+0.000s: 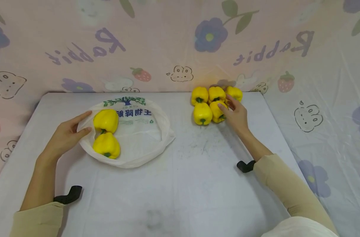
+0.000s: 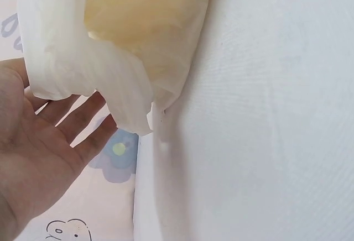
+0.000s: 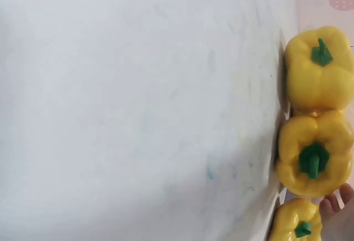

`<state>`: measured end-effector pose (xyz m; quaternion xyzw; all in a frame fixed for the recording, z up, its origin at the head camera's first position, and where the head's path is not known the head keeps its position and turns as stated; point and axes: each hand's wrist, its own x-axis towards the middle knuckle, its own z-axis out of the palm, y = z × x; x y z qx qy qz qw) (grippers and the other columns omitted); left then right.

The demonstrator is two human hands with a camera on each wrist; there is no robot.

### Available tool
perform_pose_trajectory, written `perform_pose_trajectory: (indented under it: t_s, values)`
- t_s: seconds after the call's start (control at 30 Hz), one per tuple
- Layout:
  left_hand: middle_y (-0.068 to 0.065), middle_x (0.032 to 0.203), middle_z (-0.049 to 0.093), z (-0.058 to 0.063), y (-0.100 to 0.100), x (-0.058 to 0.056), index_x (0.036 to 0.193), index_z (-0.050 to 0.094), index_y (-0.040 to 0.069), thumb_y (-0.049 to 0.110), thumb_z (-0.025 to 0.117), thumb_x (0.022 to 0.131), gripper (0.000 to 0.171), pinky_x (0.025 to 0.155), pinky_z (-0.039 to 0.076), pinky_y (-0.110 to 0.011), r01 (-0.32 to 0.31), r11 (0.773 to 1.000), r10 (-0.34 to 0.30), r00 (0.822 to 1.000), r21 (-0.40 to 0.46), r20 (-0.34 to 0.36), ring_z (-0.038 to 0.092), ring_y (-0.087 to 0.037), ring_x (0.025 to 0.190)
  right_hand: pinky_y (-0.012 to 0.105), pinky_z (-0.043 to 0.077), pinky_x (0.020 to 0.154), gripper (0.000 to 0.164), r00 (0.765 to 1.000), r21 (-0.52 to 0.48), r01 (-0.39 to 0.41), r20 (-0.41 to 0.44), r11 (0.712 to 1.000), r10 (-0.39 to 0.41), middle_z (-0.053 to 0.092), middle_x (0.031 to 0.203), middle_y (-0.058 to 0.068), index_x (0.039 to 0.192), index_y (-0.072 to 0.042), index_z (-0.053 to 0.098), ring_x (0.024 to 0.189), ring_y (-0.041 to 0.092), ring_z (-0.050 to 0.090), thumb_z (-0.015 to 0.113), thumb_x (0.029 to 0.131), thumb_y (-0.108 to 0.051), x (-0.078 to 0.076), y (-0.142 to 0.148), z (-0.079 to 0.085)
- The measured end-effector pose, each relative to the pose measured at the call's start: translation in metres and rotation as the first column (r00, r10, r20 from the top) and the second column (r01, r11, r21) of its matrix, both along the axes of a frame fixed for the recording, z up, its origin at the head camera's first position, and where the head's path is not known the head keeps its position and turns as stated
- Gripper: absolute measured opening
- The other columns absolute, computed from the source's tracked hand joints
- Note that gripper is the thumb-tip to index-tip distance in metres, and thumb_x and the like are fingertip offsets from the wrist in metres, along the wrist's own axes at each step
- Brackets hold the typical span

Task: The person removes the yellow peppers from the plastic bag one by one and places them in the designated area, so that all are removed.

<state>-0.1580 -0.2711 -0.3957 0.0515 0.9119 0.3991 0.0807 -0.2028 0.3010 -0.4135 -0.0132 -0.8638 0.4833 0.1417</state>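
My left hand [image 1: 64, 135] pinches the left rim of a white plastic bag [image 1: 138, 158] printed with a tree and lettering. In the left wrist view its fingers [image 2: 83, 119] reach behind the thin plastic. Two yellow bell peppers, one behind [image 1: 106, 120] and one in front [image 1: 107, 146], lie at the left inside the open bag. At the back right, my right hand [image 1: 237, 115] grips the front right yellow bell pepper [image 1: 217, 112], thumb on its top and fingers at its far right side. The right wrist view shows this pepper [image 3: 315, 152] with its green stem toward the camera.
Several more yellow bell peppers, such as the front left one [image 1: 202, 114] and the back right one [image 1: 234, 93], crowd around the held one. They stand near the back edge of the white-covered table [image 1: 174, 197], against a printed cloth wall [image 1: 165, 42].
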Motion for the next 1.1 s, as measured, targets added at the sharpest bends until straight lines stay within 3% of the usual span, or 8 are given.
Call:
perform_pose_trajectory:
  t_s: [0.1,0.27,0.4,0.5,0.63,0.73,0.87,1.1]
  values:
    - [-0.021,0.157,0.033,0.0,0.001,0.001,0.157,0.032,0.022,0.034,0.059,0.1,0.064,0.076,0.036,0.002,-0.007,1.0,0.007,1.0,-0.003,-0.02,0.037,-0.032,0.114,0.042,0.04,0.111,0.058,0.997,-0.022,-0.02,-0.075,1.0,0.018,0.053,0.144,0.013,0.143,-0.004,0.053,0.13,0.032,0.05,0.073,0.092,-0.026,0.003,-0.009,0.013]
    - [-0.02,0.158,0.032,0.0,0.001,0.003,0.157,0.031,0.023,0.033,0.06,0.1,0.064,0.077,0.037,0.003,-0.015,1.0,0.016,1.0,0.006,-0.025,0.037,-0.03,0.113,0.047,0.039,0.111,0.051,0.985,-0.031,-0.052,-0.164,0.998,0.047,0.055,0.14,0.018,0.138,0.002,0.056,0.129,0.034,0.05,0.072,0.092,-0.011,0.01,-0.032,0.037]
    - [-0.017,0.16,0.029,0.0,0.0,0.004,0.157,0.03,0.025,0.034,0.06,0.1,0.066,0.088,0.036,0.0,-0.023,1.0,0.023,1.0,0.012,-0.009,0.037,-0.034,0.127,0.051,0.041,0.109,0.045,0.973,-0.03,-0.096,-0.214,0.995,0.088,0.059,0.134,0.021,0.133,0.005,0.059,0.125,0.031,0.053,0.072,0.091,-0.005,0.014,-0.049,0.053]
    - [-0.016,0.16,0.028,0.0,-0.001,0.004,0.157,0.029,0.025,0.032,0.061,0.1,0.066,0.108,0.035,-0.016,-0.017,1.0,0.018,1.0,0.023,-0.013,0.032,-0.037,0.14,0.051,0.041,0.108,0.043,0.962,-0.024,-0.145,-0.237,0.989,0.136,0.06,0.131,0.022,0.13,0.006,0.06,0.122,0.03,0.054,0.072,0.09,-0.002,0.014,-0.059,0.058]
    - [-0.016,0.16,0.028,0.002,-0.001,0.003,0.157,0.03,0.024,0.031,0.061,0.1,0.066,0.109,0.033,-0.017,-0.009,0.999,0.01,1.0,0.032,-0.026,0.028,-0.04,0.144,0.047,0.043,0.108,0.043,0.95,-0.039,-0.208,-0.245,0.977,0.192,0.059,0.131,0.024,0.13,0.008,0.06,0.12,0.029,0.055,0.072,0.089,0.0,0.014,-0.069,0.062]
    - [-0.016,0.16,0.029,0.003,0.0,0.003,0.157,0.03,0.022,0.031,0.061,0.1,0.066,0.091,0.035,-0.001,-0.013,1.0,0.013,0.999,0.026,-0.029,0.032,-0.04,0.141,0.041,0.044,0.108,0.044,0.947,-0.044,-0.236,-0.234,0.971,0.219,0.06,0.13,0.023,0.13,0.008,0.06,0.118,0.028,0.055,0.073,0.088,0.0,0.015,-0.076,0.066]
    - [-0.018,0.159,0.029,0.004,0.001,0.003,0.157,0.03,0.02,0.03,0.061,0.1,0.066,0.08,0.035,0.003,-0.015,0.999,0.016,1.0,0.029,-0.026,0.037,-0.041,0.135,0.044,0.044,0.108,0.045,0.938,-0.042,-0.274,-0.229,0.961,0.258,0.06,0.13,0.022,0.13,0.008,0.06,0.118,0.03,0.055,0.073,0.088,0.0,0.016,-0.088,0.07]
    - [-0.016,0.161,0.027,0.005,0.001,0.003,0.158,0.029,0.022,0.033,0.06,0.1,0.067,0.093,0.036,-0.004,-0.014,1.0,0.014,1.0,0.018,-0.009,0.029,-0.041,0.144,0.047,0.042,0.109,0.048,0.923,-0.061,-0.35,-0.193,0.935,0.333,0.057,0.136,0.021,0.134,0.007,0.057,0.123,0.029,0.055,0.072,0.089,0.0,0.021,-0.111,0.08]
